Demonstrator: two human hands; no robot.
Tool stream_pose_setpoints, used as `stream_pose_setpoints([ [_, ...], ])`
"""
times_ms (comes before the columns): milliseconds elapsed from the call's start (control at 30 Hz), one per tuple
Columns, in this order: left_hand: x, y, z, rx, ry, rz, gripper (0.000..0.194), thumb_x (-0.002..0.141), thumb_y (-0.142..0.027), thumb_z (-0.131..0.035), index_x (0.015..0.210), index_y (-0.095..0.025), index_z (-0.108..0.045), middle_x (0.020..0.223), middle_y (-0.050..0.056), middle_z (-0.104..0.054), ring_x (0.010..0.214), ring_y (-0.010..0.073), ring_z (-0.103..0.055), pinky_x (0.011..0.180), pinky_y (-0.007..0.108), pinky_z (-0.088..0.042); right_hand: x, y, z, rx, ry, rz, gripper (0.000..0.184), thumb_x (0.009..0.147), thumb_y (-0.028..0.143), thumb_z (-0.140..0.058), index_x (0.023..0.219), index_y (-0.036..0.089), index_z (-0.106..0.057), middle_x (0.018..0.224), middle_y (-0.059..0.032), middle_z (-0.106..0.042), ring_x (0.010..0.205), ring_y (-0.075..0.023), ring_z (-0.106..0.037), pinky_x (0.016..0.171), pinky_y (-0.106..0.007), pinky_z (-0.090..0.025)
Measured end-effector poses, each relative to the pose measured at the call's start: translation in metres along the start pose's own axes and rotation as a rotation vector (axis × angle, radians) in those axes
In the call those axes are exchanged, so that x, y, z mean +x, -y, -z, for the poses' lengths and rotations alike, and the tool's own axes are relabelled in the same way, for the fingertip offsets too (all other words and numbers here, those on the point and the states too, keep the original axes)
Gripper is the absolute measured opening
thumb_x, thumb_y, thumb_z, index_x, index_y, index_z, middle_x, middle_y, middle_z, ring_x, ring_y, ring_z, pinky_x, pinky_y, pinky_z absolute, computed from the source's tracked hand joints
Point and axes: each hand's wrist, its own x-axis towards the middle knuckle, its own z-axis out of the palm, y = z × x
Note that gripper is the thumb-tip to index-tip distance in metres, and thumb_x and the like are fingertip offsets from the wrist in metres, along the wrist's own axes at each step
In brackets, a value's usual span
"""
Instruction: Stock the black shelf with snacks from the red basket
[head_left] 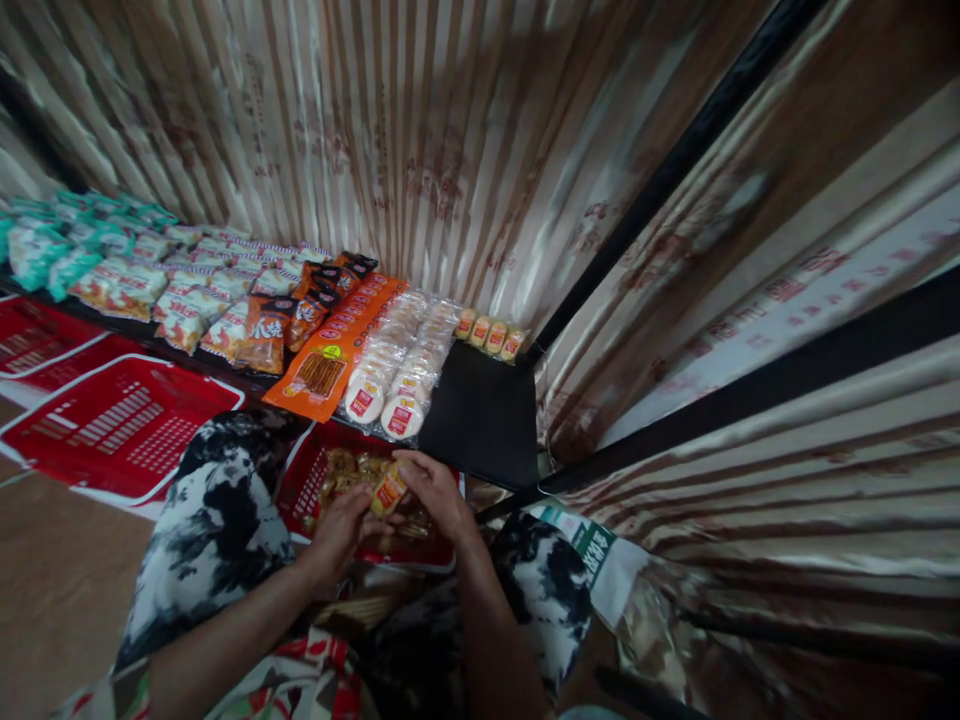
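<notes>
Over a red basket [295,497] between my knees, both hands hold one small yellow snack packet [388,491] with a red and orange label. The fingers of my left hand [346,520] close on its lower left side. My right hand [435,490] grips its upper right end. Beneath them the basket holds several similar wrapped snacks [341,470], partly hidden by my hands. At the far right end of the black shelf [487,405], a short row of small yellow packets [490,333] stands along the back.
Left of the bare shelf part lie rows of wrapped round crackers [405,412], an orange snack bag [319,375], dark orange packets [264,332], white snack bags [184,305] and teal bags [37,245]. More red baskets [127,425] stand at left. A black pole [637,225] slants before the curtain [420,130].
</notes>
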Motion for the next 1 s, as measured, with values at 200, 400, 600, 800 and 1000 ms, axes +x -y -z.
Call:
stream_pose_setpoints([
  [200, 0.014, -0.012, -0.035, -0.014, -0.039, -0.096, 0.021, 0.079, -0.03, -0.05, 0.09, -0.014, -0.057, 0.091, 0.008, -0.067, 0.074, 0.0178, -0.067, 0.063, 0.029, -0.056, -0.005, 0.011, 0.015, 0.212, -0.016, 0.132, 0.043, 0.069, 0.044, -0.07, 0.104, 0.021, -0.063, 0.093, -0.0012, -0.068, 0.084, -0.0157, -0.063, 0.075, -0.025, -0.05],
  [400, 0.031, -0.019, -0.073, 0.06, -0.053, -0.156, 0.023, 0.083, -0.031, -0.044, 0.095, -0.014, -0.055, 0.093, 0.006, -0.065, 0.071, 0.0139, -0.064, 0.062, 0.027, -0.055, -0.002, 0.013, 0.033, 0.225, -0.149, 0.191, 0.038, 0.07, 0.044, -0.069, 0.098, 0.02, -0.062, 0.091, -0.0034, -0.067, 0.071, -0.0143, -0.062, 0.059, -0.022, -0.048],
  [600, 0.048, -0.024, -0.102, 0.277, -0.084, -0.191, 0.02, 0.084, -0.026, -0.043, 0.094, -0.013, -0.055, 0.09, 0.007, -0.063, 0.075, 0.0143, -0.06, 0.059, 0.024, -0.051, 0.001, 0.013, 0.052, 0.17, -0.329, 0.294, 0.03, 0.077, 0.043, -0.062, 0.096, 0.02, -0.06, 0.09, -0.0029, -0.067, 0.078, -0.0153, -0.062, 0.072, -0.025, -0.049],
  [800, 0.068, -0.02, -0.117, 0.489, -0.135, -0.341, 0.028, 0.076, -0.015, -0.049, 0.104, -0.013, -0.053, 0.106, 0.011, -0.06, 0.096, 0.0179, -0.059, 0.08, 0.029, -0.049, 0.006, 0.011, 0.061, -0.08, -0.584, 0.28, 0.037, 0.08, 0.045, -0.054, 0.105, 0.018, -0.059, 0.091, -0.0054, -0.067, 0.079, -0.017, -0.062, 0.07, -0.026, -0.05],
  [1000, 0.089, -0.013, -0.121, 0.625, -0.03, -0.379, 0.032, 0.076, -0.015, -0.049, 0.107, -0.013, -0.057, 0.115, 0.012, -0.06, 0.11, 0.0204, -0.054, 0.099, 0.032, -0.039, 0.022, 0.004, 0.073, -0.578, -0.811, 0.315, 0.042, 0.085, 0.042, -0.045, 0.112, 0.015, -0.061, 0.095, -0.0102, -0.066, 0.084, -0.0198, -0.059, 0.074, -0.029, -0.047],
])
